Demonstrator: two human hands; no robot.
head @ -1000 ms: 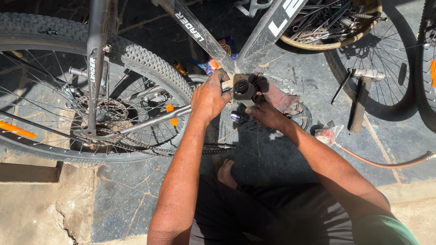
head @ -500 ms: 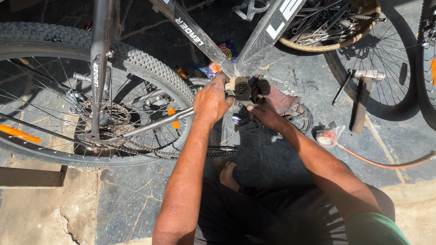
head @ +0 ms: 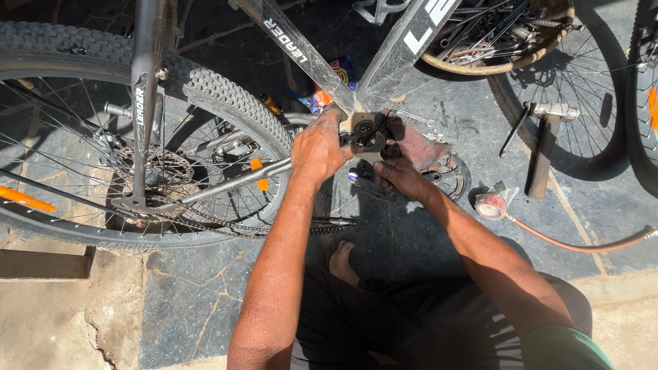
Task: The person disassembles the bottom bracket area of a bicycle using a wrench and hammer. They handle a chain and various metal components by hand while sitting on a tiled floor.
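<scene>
Left hand (head: 321,145): closed over the bottom bracket shell (head: 363,128) of the bicycle frame (head: 291,42), fingers wrapped on its near side, forearm stretched straight up from the body. The shell is met directly under this hand, where the frame tubes join; its bore is seen end-on, so its long axis runs across the frame toward the camera side.

Right hand (head: 401,177): set just below and to the right of the shell, fingers curled together around a small dark part that cannot be identified; wrist bent inward, forearm angled up from the lower right. The left hand is the nearer of the two to the shell.

Left of the left hand: rear wheel (head: 205,89) with knobby tyre, and chain (head: 226,225) hanging slack beneath.

Right of the right hand: chainring (head: 449,179) lying flat on the stone floor (head: 192,301), then a roll of tape (head: 490,205), an orange hose (head: 576,245), and a hammer (head: 545,147).

Further up: a basket of tools (head: 500,34).
</scene>
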